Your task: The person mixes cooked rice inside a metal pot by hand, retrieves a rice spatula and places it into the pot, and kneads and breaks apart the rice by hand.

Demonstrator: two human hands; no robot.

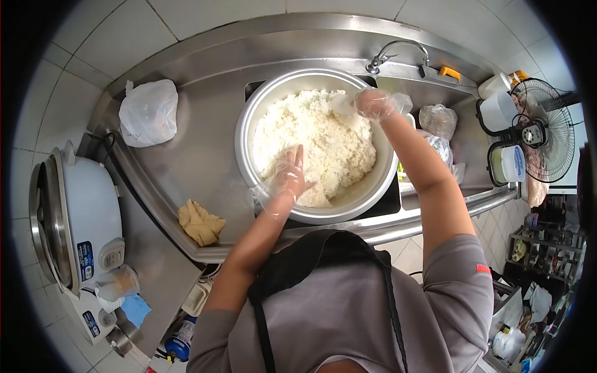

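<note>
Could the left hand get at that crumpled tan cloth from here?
Probably yes: the left hand would have to clear the rim of the pot, but the cloth lies nearby on the steel counter, uncovered.

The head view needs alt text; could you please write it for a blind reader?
A person's plastic-gloved left hand touches white rice in a large metal pot, while the gloved right hand is at the pot's far right edge. The pot stands at a steel counter, with a faucet beyond it and a white bag to the left.
</note>
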